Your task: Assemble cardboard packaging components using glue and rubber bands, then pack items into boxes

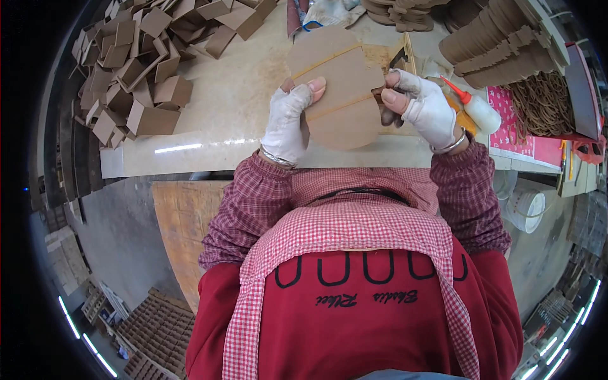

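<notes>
A flat brown board piece [342,76] with rounded lobes is held up over the worktable. Two thin tan bands, which look like rubber bands [342,106], run slantwise across its face. My left hand [288,120], in a white fingerless glove, is closed on the left edge with the thumb lying on top. At the right edge, my right hand [421,104], gloved the same way, pinches the board between thumb and fingers; some fingertips are partly hidden behind it. Just right of that hand lies a white glue bottle [481,113] with a red nozzle.
Many folded brown cardboard pieces [149,114] are heaped at the left. Stacked shaped boards [500,44] stand at the far right, above a pile of tan rubber bands [541,104]. A white cloth [332,12] lies at the back. Below the table, right, is a white bucket [527,211].
</notes>
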Action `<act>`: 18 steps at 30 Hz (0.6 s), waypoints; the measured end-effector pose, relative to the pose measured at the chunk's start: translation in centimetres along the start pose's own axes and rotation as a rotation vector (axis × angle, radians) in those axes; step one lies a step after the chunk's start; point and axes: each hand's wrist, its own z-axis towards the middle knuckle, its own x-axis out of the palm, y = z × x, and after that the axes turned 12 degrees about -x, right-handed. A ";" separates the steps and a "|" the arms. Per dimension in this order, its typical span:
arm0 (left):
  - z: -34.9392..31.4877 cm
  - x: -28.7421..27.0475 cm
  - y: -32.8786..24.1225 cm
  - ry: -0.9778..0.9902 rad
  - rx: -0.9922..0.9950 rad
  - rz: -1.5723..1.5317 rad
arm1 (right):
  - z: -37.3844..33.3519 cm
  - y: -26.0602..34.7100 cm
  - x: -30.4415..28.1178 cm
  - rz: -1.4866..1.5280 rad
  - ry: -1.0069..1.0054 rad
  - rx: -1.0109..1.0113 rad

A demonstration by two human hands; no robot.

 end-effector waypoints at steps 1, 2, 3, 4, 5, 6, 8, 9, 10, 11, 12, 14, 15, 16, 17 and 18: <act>-0.1 0.0 0.0 0.007 -0.026 0.008 | 0.1 0.1 0.0 -0.047 0.076 0.030; -0.1 -0.1 0.0 0.015 -0.051 0.016 | 0.2 0.2 0.0 -0.092 0.139 0.017; -0.2 -0.2 0.1 0.016 -0.051 0.019 | 0.3 0.2 0.0 -0.093 0.150 0.056; -0.2 -0.3 0.1 0.008 -0.063 0.018 | 0.3 0.3 0.0 -0.165 0.184 -0.023; -0.3 -0.5 0.2 0.001 -0.077 0.016 | 0.3 0.2 0.0 -0.274 0.201 -0.039; -0.3 -0.6 0.1 0.006 -0.079 0.020 | 0.0 0.3 -0.1 -0.239 0.209 -0.104; -0.6 -0.8 0.1 -0.100 -0.145 -0.066 | -0.8 0.3 -0.3 -0.285 0.319 -0.191; -0.9 -0.9 0.0 -0.043 -0.133 -0.066 | -1.1 0.3 -0.3 -0.281 0.319 -0.204; -1.3 -0.9 0.1 0.016 -0.126 -0.006 | -1.2 0.3 -0.3 -0.175 0.268 -0.174; -1.7 -0.9 0.1 0.095 -0.112 0.051 | -1.3 0.4 -0.3 -0.068 0.232 -0.150; -2.1 -0.9 0.1 0.090 -0.127 0.060 | -1.3 0.5 -0.4 -0.073 0.202 -0.151; -3.0 -1.1 0.0 0.101 -0.157 0.082 | -1.0 0.7 -0.5 -0.170 -0.040 -0.188; -3.4 -1.3 0.0 0.111 -0.166 0.087 | -0.9 0.7 -0.4 -0.172 -0.023 -0.179; -3.7 -1.5 0.1 0.132 -0.189 0.098 | -0.8 0.6 -0.3 -0.188 -0.012 -0.163; -3.9 -1.7 0.2 0.151 -0.213 0.109 | -0.8 0.5 -0.1 -0.204 0.016 -0.142; -4.0 -2.0 0.1 0.155 -0.218 0.113 | -0.9 0.4 -0.1 -0.202 -0.009 -0.147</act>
